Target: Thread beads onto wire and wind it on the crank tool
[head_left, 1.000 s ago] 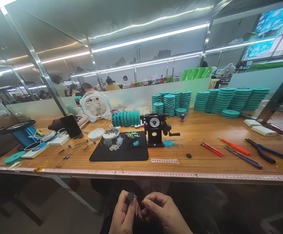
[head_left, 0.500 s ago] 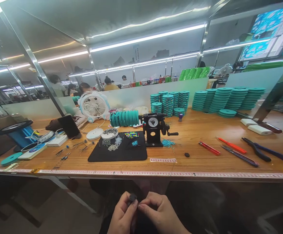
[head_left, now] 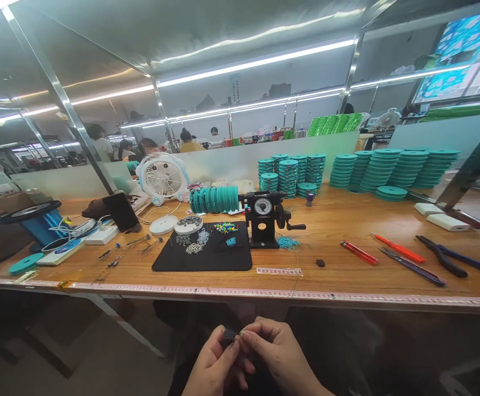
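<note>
Below the table's front edge, my left hand (head_left: 212, 364) pinches a small dark lump (head_left: 228, 335) between thumb and forefinger. My right hand (head_left: 282, 353) meets it from the right, thumb and forefinger pressed together beside the lump. Whatever is between the right fingertips is too small to make out. A similar small black piece (head_left: 320, 263) lies on the table above my hands. Farther back stands a black hand-cranked winder (head_left: 263, 234) with a round dial, carrying a row of teal spools (head_left: 214, 199).
A black mat (head_left: 201, 263) bears small piles of beads and fittings. Tweezers (head_left: 413, 267), dark-handled pliers (head_left: 442, 257) and red and orange tools lie at the right. Teal spools (head_left: 384, 170) are stacked behind. A fan (head_left: 164, 179), phone (head_left: 121, 212) and blue wire reel (head_left: 39, 231) stand left.
Both hands sit slightly farther right in the picture, and the table view has shifted a little. Lower fingers of my left hand now show beneath the right fingertips. The dark lump is still held.
</note>
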The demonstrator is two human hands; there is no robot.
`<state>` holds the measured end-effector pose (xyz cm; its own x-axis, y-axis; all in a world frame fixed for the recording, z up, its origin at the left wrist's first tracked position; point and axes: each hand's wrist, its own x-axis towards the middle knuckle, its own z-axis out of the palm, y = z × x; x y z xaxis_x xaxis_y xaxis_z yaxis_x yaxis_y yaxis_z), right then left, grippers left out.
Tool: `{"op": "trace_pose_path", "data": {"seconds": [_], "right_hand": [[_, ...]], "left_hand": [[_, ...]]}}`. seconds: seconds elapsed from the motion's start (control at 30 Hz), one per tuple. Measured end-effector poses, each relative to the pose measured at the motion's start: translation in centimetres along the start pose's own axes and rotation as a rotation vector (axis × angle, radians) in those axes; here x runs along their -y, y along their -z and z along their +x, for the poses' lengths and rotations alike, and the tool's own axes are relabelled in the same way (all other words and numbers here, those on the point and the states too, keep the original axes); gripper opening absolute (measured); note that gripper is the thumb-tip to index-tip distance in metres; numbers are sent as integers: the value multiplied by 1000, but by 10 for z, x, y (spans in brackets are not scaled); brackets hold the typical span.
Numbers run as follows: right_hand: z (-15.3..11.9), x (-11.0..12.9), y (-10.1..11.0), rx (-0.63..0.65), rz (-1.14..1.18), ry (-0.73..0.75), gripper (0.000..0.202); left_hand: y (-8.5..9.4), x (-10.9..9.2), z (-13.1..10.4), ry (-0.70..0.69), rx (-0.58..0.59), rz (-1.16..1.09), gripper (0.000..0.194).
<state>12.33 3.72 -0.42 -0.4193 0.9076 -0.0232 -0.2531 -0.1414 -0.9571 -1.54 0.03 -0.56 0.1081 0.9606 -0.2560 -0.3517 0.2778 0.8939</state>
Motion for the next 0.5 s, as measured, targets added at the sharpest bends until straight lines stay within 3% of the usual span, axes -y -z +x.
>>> {"op": "trace_pose_path", "data": {"seconds": [0.23,0.5], "right_hand": [[-1,-4,-3,40,-39,-36,36],[0,-8,1,-25,-141,-11,42]], "left_hand": [[-1,1,-1,13,94,120,34],[-1,-1,-1,-74,67,103,33]]}}
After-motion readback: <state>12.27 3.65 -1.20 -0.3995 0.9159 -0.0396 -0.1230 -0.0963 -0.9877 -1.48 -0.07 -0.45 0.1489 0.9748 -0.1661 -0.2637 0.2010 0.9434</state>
